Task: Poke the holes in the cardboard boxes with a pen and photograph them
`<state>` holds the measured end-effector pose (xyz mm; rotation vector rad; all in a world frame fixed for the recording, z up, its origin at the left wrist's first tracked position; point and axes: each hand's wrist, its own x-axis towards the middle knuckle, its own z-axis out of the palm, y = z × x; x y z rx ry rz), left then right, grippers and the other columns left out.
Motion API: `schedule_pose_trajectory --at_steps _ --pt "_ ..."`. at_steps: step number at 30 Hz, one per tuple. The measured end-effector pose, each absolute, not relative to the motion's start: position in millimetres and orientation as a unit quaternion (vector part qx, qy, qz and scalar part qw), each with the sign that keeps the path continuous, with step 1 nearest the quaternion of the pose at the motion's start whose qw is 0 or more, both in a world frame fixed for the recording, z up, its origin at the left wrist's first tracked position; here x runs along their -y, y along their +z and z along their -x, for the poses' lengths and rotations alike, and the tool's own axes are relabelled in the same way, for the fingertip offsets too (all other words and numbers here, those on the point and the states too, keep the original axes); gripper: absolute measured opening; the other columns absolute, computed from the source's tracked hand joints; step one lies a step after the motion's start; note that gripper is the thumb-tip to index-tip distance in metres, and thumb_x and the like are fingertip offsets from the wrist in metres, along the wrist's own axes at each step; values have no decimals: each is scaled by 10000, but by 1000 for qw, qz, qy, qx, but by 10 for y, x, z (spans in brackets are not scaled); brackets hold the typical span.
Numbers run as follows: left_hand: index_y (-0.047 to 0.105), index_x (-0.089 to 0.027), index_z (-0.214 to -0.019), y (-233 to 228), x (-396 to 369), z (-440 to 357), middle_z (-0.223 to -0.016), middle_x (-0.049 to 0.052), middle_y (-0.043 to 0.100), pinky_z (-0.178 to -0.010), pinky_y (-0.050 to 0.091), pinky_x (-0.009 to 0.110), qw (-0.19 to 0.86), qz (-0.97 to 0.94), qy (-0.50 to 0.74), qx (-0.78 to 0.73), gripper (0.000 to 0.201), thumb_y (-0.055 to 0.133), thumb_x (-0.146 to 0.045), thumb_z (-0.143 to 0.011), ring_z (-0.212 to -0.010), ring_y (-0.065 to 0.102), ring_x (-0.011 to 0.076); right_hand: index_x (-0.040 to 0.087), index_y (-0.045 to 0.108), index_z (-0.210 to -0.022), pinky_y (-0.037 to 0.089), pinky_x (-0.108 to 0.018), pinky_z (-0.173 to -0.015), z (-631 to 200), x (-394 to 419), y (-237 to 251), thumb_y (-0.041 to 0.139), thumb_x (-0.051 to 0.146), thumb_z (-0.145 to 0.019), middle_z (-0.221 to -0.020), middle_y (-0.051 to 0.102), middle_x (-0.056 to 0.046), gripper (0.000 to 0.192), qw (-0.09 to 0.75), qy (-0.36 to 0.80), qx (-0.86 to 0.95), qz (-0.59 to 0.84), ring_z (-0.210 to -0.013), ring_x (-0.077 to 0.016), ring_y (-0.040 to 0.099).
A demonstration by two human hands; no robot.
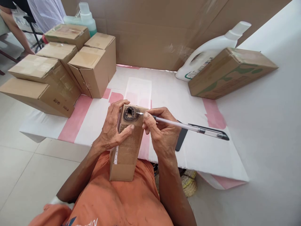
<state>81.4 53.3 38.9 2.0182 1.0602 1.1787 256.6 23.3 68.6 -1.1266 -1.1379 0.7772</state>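
A narrow brown cardboard box point(129, 153) leans between my body and the table edge. My left hand point(115, 128) grips its upper left side, the thumb lying across the face. Near the top of that face is a dark hole with black scribbled rings point(130, 114) around it. My right hand point(162, 127) pinches a clear-barrelled pen point(176, 122) close to its tip, which is at the right edge of the rings. The pen's capped end points right. Beneath my right hand, a dark flat object point(182, 138) lies on the table, partly hidden.
Several cardboard boxes point(94, 66) stand at the left of the cloth-covered table point(164, 86), a teal bottle point(88, 20) behind them. At the back right are a white jug point(207, 51) and a tilted box point(232, 73). A large cardboard panel point(145, 34) closes the back. Another person's arm point(17, 29) shows at upper left.
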Motion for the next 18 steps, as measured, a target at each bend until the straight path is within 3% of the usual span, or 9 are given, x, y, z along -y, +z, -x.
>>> schedule_pose_trajectory --at_steps 10,15,16,18 --pt "459 -275 -1499 381 -534 -776 -1535 140 556 -1228 461 548 284 -752 436 -404 625 701 -419 -941 -1433 556 341 258 788 -1006 592 -249 -636 -2452 -284 765 816 345 -978 -961 798 -5 95 610 343 548 457 -740 -137 722" --pt "471 -276 -1505 363 -533 -712 -1528 132 568 -1202 470 565 287 -745 436 -414 650 712 -461 -931 -1384 581 355 237 664 -824 424 -229 -449 -2868 -381 688 750 584 -990 -634 631 45 394 664 311 467 495 -517 -126 594" --pt "473 -277 -1507 359 -533 -701 -1528 132 570 -1197 475 563 289 -742 436 -419 654 714 -462 -928 -1373 587 354 237 624 -774 398 -234 -449 -3001 -407 627 718 604 -998 -587 587 54 441 640 303 461 535 -495 -125 558" --pt "474 -276 -1510 354 -534 -690 -1529 133 571 -1192 482 562 293 -735 440 -424 661 716 -465 -925 -1360 592 352 235 563 -690 400 -248 -500 -3248 -453 458 641 597 -1032 -538 537 56 504 503 303 479 652 -489 -125 513"
